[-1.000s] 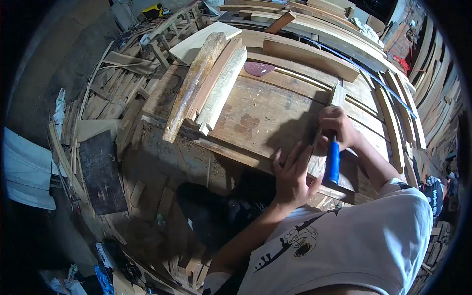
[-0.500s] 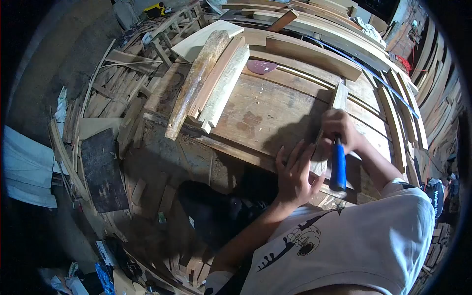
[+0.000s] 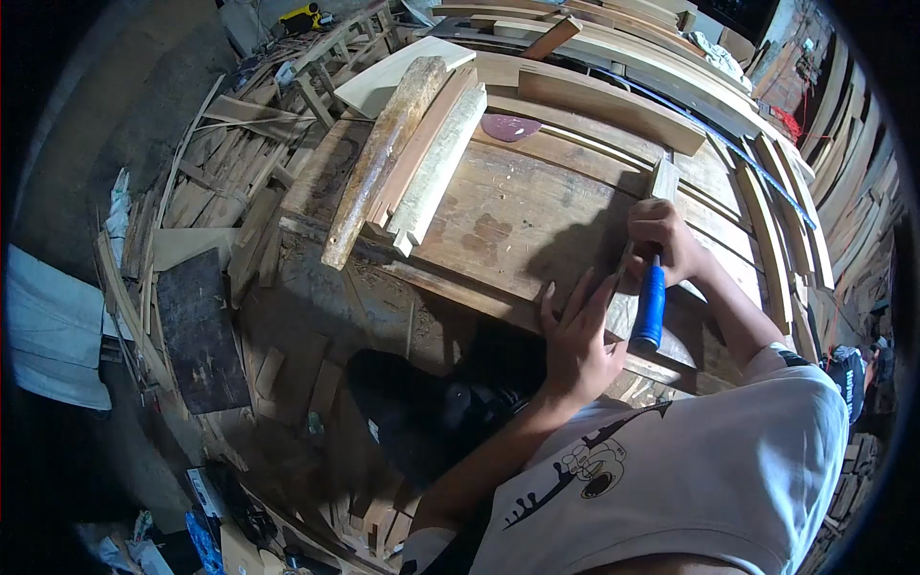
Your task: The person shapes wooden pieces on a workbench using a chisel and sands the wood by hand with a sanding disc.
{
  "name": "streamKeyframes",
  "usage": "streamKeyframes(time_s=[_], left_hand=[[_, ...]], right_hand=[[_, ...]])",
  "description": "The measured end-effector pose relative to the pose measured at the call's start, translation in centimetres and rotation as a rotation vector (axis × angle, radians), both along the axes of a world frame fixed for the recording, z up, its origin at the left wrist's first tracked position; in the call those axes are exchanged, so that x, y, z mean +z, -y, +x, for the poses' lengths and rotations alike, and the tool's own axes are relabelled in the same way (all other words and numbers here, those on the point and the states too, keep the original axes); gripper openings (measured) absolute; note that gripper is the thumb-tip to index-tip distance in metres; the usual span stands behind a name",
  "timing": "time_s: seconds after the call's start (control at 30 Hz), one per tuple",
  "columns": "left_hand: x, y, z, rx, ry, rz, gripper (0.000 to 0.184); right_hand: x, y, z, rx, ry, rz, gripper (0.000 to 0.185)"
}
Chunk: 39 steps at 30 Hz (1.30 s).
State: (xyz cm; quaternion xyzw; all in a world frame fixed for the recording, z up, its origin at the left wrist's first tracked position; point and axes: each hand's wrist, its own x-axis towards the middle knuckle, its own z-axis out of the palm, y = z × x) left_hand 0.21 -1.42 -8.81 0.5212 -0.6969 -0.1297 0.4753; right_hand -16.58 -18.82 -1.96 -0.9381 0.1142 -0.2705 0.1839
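My right hand (image 3: 663,241) is closed around a tool near the top of its blue handle (image 3: 651,305), over a light wooden piece (image 3: 663,179) lying on the workbench (image 3: 508,216). The tool's working end is hidden by my fingers. Beside it, my left hand (image 3: 581,340) rests with spread fingers against the near side of the wooden piece. Left of both hands lie a light notched strip (image 3: 439,172), a brown strip (image 3: 422,149) and a rough shiny piece (image 3: 383,163) side by side. A dark red half-disc (image 3: 510,127) sits beyond them.
A plank (image 3: 609,110) stands on edge at the back of the bench. A blue strip (image 3: 738,149) runs along the back right among long boards. Scrap wood (image 3: 225,163) is piled on the left, beside a dark board (image 3: 202,331). A yellow tool (image 3: 302,17) lies at the far left.
The blue handle swings to the right, then back left and slightly upward. My right hand shifts a little with it. My left hand stays almost in place beside the wooden piece.
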Motion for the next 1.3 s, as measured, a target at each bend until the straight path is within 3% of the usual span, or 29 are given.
streamKeyframes(time_s=[0.37,0.57,0.87,1.3], left_hand=[[0.3,0.1,0.7,0.011,0.261,-0.126,0.071],[-0.1,0.0,0.3,-0.004,0.249,-0.201,0.060],[0.0,-0.5,0.2,-0.113,0.171,-0.106,0.086],[0.7,-0.6,0.5,-0.136,0.163,-0.085,0.085]], right_hand=[[0.9,-0.3,-0.2,-0.020,-0.024,-0.022,0.028],[0.6,-0.3,0.3,0.036,-0.060,0.080,0.030],[-1.3,0.2,0.0,0.009,0.000,0.078,0.032],[-0.7,0.0,0.0,0.029,0.002,0.036,0.032]])
